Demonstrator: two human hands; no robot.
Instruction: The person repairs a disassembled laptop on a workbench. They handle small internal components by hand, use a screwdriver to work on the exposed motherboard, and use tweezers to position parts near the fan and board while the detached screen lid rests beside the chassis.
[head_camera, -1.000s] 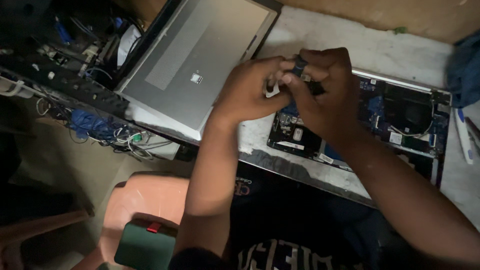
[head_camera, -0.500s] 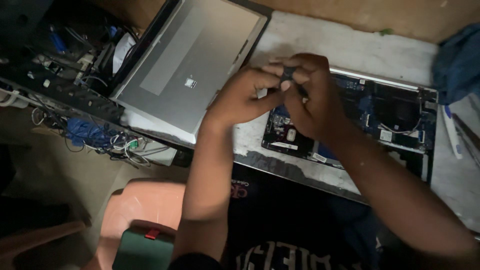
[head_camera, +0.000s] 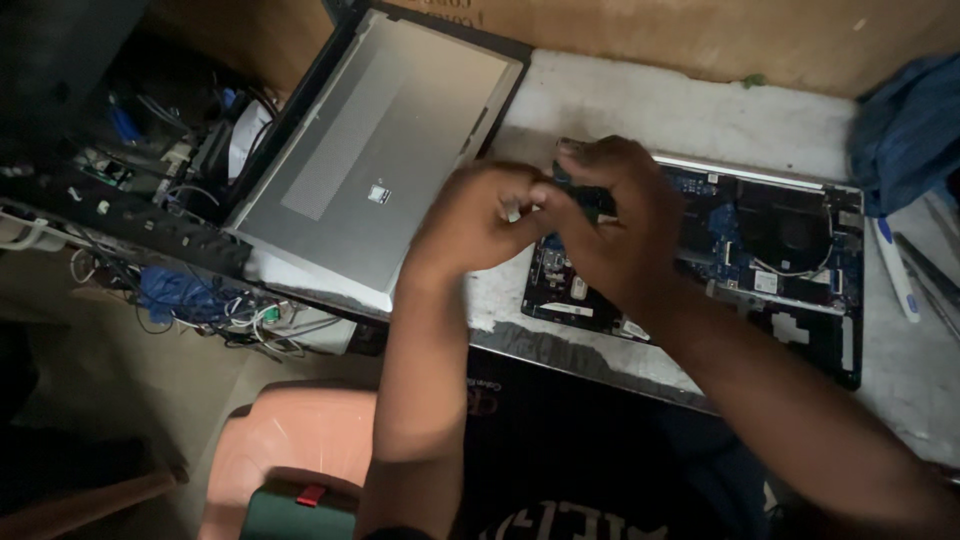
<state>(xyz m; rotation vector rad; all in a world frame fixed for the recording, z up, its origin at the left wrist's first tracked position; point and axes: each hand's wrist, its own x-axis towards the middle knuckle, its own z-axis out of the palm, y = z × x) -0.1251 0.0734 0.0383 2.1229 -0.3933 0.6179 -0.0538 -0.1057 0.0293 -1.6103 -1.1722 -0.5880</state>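
Both hands drifting left a bit; left hand & right hand pinching small dark part over open laptop.

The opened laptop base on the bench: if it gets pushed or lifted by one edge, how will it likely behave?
The opened laptop base lies flat on the bench, so it should slide rather than tip. Its exposed circuit board and thin white cable look fragile; handle it by the rim. Its near edge overhangs the bench, so pushing it that way could drop it.
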